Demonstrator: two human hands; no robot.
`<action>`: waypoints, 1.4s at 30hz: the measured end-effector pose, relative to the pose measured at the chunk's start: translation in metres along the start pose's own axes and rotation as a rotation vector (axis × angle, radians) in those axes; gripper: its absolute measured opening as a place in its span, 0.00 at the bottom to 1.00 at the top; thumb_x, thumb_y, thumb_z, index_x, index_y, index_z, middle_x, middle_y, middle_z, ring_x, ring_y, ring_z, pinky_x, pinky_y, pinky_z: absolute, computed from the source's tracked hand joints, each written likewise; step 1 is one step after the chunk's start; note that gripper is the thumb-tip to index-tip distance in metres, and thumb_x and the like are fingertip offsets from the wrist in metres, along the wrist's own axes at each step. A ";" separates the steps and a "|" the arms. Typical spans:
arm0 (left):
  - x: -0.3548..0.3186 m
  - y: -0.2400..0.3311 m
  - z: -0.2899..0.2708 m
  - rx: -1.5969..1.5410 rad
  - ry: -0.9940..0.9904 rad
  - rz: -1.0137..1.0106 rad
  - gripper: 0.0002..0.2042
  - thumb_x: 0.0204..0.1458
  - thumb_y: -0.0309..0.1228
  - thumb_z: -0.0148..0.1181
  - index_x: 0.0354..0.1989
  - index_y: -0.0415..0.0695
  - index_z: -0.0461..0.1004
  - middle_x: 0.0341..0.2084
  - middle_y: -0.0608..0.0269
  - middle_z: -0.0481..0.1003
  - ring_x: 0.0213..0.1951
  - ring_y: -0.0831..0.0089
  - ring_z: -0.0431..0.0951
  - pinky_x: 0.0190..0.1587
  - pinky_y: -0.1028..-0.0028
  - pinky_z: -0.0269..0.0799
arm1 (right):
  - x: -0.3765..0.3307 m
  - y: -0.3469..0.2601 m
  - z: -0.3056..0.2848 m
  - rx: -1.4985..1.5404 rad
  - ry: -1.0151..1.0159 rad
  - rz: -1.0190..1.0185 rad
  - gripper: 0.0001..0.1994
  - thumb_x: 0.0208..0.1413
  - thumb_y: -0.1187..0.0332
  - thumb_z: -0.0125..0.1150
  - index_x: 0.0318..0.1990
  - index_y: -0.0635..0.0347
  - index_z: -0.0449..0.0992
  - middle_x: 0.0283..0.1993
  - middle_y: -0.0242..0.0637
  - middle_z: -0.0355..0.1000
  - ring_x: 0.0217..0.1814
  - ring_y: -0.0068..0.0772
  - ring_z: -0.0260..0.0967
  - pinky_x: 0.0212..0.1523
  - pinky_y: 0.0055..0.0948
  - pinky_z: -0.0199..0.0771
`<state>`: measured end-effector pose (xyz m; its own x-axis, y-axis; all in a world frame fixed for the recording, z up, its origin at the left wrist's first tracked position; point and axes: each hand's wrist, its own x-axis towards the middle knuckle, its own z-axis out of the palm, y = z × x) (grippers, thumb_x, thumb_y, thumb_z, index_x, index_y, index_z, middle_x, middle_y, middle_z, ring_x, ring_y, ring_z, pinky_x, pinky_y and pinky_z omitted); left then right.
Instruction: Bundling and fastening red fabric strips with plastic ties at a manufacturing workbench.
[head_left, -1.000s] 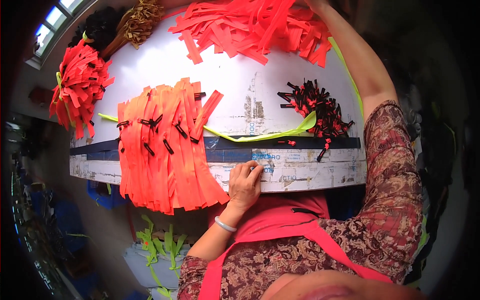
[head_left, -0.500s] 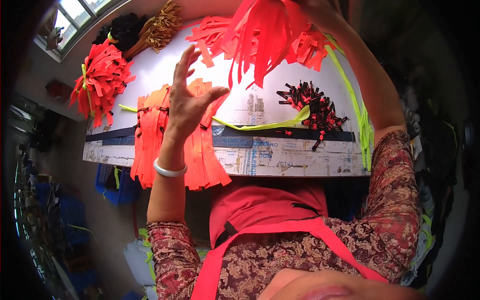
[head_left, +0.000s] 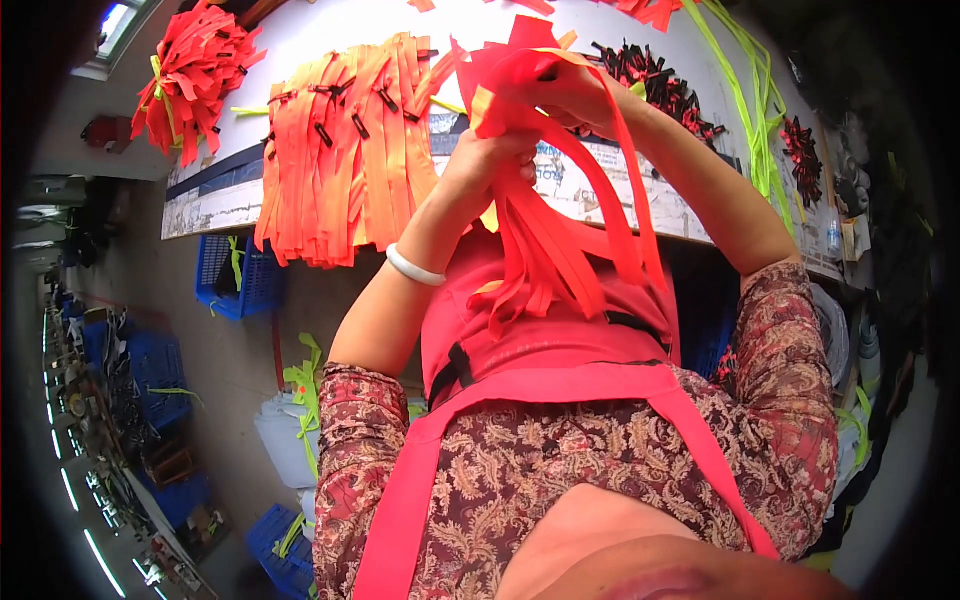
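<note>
A bundle of red fabric strips point(head_left: 545, 240) is held in front of my body, its long ends hanging over the table's near edge and my red apron. My left hand point(head_left: 490, 160) is closed around the bundle's upper part. Close beside it, my right hand point(head_left: 580, 98) grips the same bundle near its top; some of its fingers are hidden by strips. To the left, a row of orange-red strips point(head_left: 345, 190) lies flat across the table's near edge, with small black pieces point(head_left: 360, 125) along its upper part.
A tied red strip bunch point(head_left: 195, 75) rests at the table's left. Small black-and-red pieces point(head_left: 650, 75) are heaped beyond my right forearm. Yellow-green strips point(head_left: 765, 130) hang over the right side. A blue plastic basket point(head_left: 255, 285) stands below the table point(head_left: 215, 205) on the left.
Both hands have come nearer my body, bringing the red bundle from the far side of the table. My left hand, open and empty before, has closed on it. The view has tilted down.
</note>
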<state>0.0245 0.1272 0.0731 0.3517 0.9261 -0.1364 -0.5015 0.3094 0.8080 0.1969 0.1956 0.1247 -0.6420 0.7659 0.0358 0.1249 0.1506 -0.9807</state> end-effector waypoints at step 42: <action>-0.048 -0.071 -0.035 -0.325 0.024 -0.140 0.14 0.58 0.36 0.56 0.45 0.36 0.72 0.37 0.54 0.77 0.38 0.65 0.79 0.43 0.68 0.76 | -0.097 0.084 0.080 -0.527 0.009 0.044 0.12 0.54 0.64 0.62 0.37 0.66 0.77 0.25 0.41 0.74 0.29 0.23 0.69 0.34 0.32 0.69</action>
<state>0.0153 0.0681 0.0026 0.4179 0.8737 -0.2491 -0.6766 0.4823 0.5565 0.2092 0.0839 0.0234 -0.6213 0.7836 0.0006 0.5165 0.4101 -0.7517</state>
